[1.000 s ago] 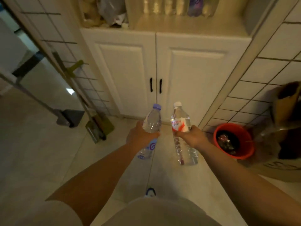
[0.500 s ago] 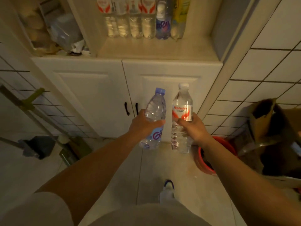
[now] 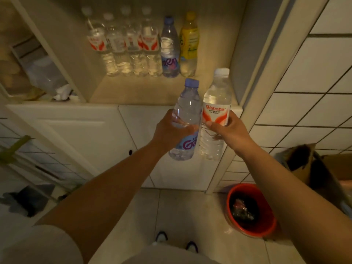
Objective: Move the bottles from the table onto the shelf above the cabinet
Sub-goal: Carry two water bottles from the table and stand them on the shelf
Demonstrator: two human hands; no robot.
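Left hand [image 3: 169, 130] wrapped round purple-capped bottle [image 3: 185, 121], right hand [image 3: 227, 128] round white-capped Wahaha bottle [image 3: 215, 115]. Both upright, side by side, in front of shelf [image 3: 144, 92]. Six bottles [image 3: 142, 46] lined up at back.

The left hand [image 3: 171, 130] wraps a purple-capped water bottle [image 3: 185, 119]; the right hand [image 3: 226, 128] wraps a white-capped Wahaha bottle [image 3: 216, 111]. The two bottles stand upright, just beside each other. Above both grips, on the shelf [image 3: 144, 90], a row of bottles [image 3: 141, 46] lines the back.
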